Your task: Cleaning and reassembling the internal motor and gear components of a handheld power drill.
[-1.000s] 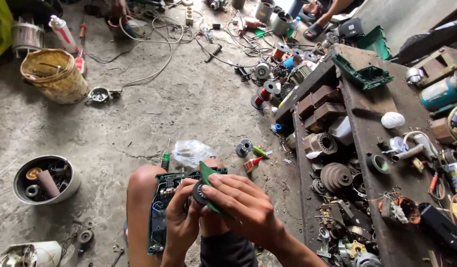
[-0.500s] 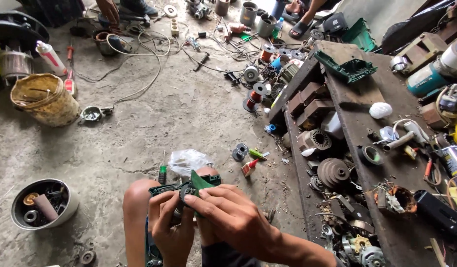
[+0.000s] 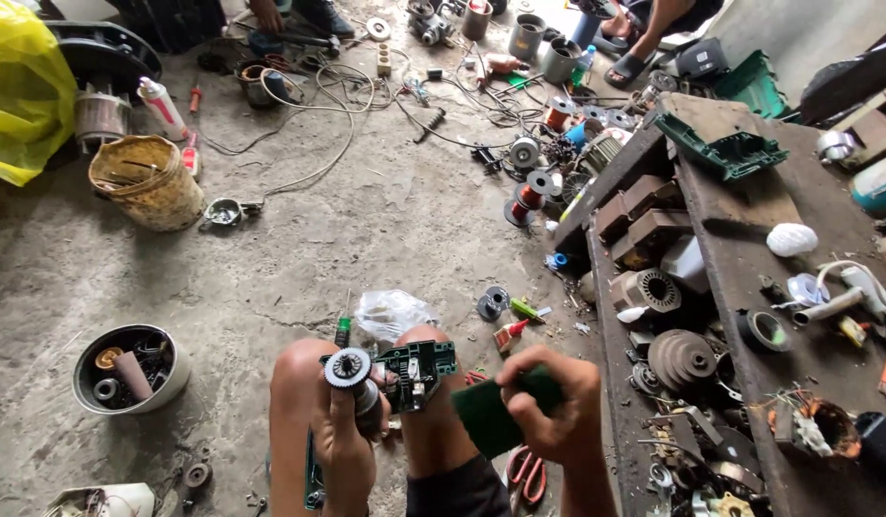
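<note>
Green scouring pad [image 3: 489, 417], yellow bag [image 3: 22, 91]

The green tool housing [image 3: 419, 369] is partly hidden behind the left hand [image 3: 345, 436]; the red-handled scissors [image 3: 527, 474] lie half under the right hand [image 3: 548, 407]; the counter [image 3: 749, 201] runs off the right edge.

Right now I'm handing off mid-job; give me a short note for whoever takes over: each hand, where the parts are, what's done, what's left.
Left hand: gripping a motor armature, toothed end up, above the left knee.
Right hand: holding a green scouring pad, clear of the armature.
Green tool housing: open, resting on the knees between the hands.
Red-handled scissors: on the floor under the right forearm.
Done: armature is out of the housing.
Left: armature not refitted; housing not closed.
</note>
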